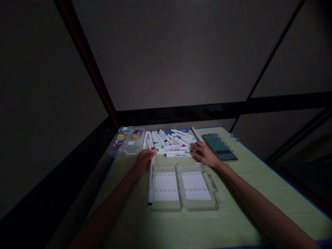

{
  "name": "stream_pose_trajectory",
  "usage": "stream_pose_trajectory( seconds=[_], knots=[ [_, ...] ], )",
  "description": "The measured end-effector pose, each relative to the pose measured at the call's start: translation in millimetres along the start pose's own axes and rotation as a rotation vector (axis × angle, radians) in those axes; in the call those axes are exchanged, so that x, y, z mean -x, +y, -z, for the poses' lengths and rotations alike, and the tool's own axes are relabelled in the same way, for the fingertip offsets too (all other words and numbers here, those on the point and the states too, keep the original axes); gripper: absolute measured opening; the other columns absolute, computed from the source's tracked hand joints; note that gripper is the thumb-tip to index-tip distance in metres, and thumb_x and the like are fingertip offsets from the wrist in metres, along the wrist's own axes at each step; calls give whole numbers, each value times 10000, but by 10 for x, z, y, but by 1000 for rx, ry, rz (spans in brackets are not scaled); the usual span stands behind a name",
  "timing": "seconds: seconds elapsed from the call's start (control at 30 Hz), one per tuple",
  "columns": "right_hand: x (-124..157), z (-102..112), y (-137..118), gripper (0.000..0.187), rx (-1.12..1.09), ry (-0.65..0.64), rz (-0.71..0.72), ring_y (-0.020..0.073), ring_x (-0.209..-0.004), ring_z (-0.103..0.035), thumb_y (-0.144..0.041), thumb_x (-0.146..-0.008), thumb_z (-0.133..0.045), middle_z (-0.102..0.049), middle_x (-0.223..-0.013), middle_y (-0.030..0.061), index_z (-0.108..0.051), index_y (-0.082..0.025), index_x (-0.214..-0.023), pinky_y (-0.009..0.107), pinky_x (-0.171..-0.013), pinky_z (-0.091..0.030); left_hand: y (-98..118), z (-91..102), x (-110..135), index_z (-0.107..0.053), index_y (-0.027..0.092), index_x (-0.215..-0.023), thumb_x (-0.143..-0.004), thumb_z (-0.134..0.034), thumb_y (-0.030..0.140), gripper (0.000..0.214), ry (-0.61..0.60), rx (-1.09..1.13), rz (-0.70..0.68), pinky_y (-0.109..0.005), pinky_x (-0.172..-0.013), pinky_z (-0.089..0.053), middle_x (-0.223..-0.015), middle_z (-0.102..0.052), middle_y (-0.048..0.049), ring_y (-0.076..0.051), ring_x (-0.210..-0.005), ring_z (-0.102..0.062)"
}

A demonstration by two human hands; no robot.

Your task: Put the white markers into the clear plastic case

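Note:
My left hand (144, 161) is closed in a pinch on the far end of a white marker (151, 181) with a black near end. That marker points toward me over the left edge of an open clear plastic case (179, 188) with white sheets inside. My right hand (205, 154) has its fingers curled around the right end of a white marker with a purple tip (177, 155). This one lies crosswise, just beyond the case. Behind it is a loose pile of white markers (168, 139) with coloured ends. The fingertips of my right hand are partly hidden.
A closed clear plastic box (131, 148) with colourful labels stands at the back left. To the right of my right hand lies a phone (220, 148) with a teal screen. Everything rests on a pale green table (261, 180) with blue edges, against a wall.

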State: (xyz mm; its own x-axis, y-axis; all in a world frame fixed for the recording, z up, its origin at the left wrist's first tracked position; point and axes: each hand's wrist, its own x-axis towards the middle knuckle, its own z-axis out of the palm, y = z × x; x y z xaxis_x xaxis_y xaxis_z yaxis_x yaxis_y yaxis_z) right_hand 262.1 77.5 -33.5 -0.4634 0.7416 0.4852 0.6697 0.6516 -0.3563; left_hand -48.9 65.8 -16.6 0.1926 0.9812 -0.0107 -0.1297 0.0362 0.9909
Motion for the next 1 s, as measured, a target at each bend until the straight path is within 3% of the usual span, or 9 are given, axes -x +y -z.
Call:
stream_pose_trajectory(
  seconds=[0.23,0.7,1.0],
  knots=[
    [-8,7,-4,255,12,-16,1,203,-835,-480,-328,-862,-413,-509,-832,71,-557,-182,-710,369,-783,-393,-74,7,-13,-472,141,-579,-622,-636,383,295,-4,-187,-71,-181,-434,-221,-436,-417,76,-38,-405,-336],
    [3,37,-47,326,-14,-51,-54,217,-865,-487,-372,-881,-361,-516,-859,84,-597,-181,-763,388,-812,-406,-95,-61,25,-457,151,-592,-638,-604,365,264,-58,-270,-136,-179,-426,-261,-437,-456,61,-55,-401,-386],
    [4,39,-27,327,-11,-58,-71,217,-866,-494,-388,-875,-371,-513,-853,80,-602,-185,-765,380,-813,-406,-68,-108,55,-503,129,-538,-603,-618,307,222,12,-463,-180,-187,-427,-205,-411,-377,68,-50,-405,-320]
  ],
)
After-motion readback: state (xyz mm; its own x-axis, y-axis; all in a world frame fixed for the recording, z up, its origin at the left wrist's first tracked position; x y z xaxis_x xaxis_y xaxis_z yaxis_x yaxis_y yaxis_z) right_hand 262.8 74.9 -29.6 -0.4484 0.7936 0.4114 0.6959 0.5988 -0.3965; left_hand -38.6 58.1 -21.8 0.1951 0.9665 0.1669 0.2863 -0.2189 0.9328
